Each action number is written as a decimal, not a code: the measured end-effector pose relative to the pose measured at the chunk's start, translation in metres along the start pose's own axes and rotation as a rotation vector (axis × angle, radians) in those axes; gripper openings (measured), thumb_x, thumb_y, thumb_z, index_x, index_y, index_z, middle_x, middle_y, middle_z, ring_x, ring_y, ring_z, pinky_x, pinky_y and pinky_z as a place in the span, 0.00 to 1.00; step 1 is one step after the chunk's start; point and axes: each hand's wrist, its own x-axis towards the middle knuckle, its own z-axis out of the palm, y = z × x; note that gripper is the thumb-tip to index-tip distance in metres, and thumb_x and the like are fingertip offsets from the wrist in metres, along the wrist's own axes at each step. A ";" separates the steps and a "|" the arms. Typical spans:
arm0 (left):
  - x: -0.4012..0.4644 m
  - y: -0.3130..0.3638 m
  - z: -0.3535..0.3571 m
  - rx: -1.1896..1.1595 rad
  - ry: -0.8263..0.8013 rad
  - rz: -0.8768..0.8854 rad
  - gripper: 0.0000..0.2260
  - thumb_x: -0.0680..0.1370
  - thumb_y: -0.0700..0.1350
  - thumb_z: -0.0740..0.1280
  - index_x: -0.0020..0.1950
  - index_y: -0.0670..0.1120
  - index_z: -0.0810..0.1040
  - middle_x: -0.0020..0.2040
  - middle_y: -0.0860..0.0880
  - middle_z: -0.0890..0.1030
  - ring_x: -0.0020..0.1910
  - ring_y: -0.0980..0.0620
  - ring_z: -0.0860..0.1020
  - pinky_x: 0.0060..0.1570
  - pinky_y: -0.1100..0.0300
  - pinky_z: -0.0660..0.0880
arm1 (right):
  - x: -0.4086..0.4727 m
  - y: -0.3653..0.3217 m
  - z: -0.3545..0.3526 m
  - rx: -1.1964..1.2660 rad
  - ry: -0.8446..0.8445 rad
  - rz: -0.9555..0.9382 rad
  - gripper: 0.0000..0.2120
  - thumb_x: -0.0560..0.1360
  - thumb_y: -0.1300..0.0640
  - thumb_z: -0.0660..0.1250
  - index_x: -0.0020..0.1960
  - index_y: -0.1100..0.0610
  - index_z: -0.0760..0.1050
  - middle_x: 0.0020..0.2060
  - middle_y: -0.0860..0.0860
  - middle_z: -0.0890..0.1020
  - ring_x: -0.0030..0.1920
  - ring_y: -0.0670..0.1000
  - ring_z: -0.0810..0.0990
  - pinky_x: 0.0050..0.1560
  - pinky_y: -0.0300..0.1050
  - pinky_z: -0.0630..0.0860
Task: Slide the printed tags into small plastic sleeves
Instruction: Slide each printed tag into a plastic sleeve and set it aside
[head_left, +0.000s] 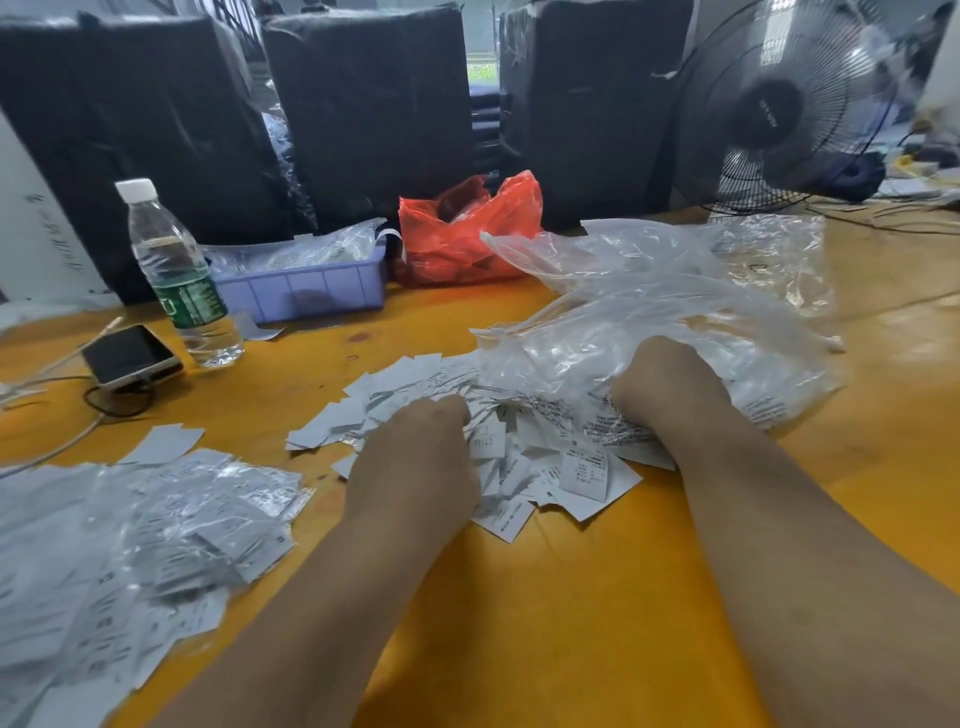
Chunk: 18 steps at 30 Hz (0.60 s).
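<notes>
A loose heap of white printed tags lies on the yellow table in front of me. My left hand rests on the heap's left side, fingers curled down into the tags. My right hand reaches into the heap's right edge beside a big crumpled clear plastic bag; its fingers are hidden among tags and plastic. At the left lies a pile of tags in small clear sleeves.
A water bottle and a phone with a cable stand at the left. Behind are a purple tray, a red plastic bag, dark wrapped bundles and a fan at the back right.
</notes>
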 end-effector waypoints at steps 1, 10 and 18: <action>-0.001 -0.001 0.000 -0.040 0.028 0.009 0.13 0.76 0.38 0.63 0.58 0.49 0.76 0.53 0.50 0.79 0.52 0.48 0.76 0.47 0.53 0.76 | -0.001 -0.001 -0.001 0.004 0.007 0.000 0.07 0.71 0.63 0.66 0.36 0.58 0.71 0.33 0.54 0.75 0.31 0.53 0.72 0.28 0.40 0.63; -0.021 -0.016 -0.002 -0.311 0.012 0.113 0.16 0.76 0.35 0.66 0.59 0.53 0.78 0.52 0.58 0.77 0.48 0.62 0.76 0.44 0.69 0.72 | -0.016 -0.010 -0.021 0.101 0.127 -0.116 0.04 0.71 0.65 0.64 0.38 0.59 0.74 0.33 0.54 0.77 0.31 0.52 0.73 0.29 0.39 0.63; -0.033 -0.027 -0.013 -0.689 0.123 0.057 0.14 0.76 0.36 0.67 0.49 0.57 0.80 0.42 0.60 0.81 0.42 0.63 0.79 0.33 0.71 0.74 | -0.027 -0.019 -0.036 0.283 0.288 -0.283 0.06 0.73 0.63 0.61 0.47 0.59 0.77 0.40 0.54 0.79 0.41 0.55 0.76 0.36 0.42 0.70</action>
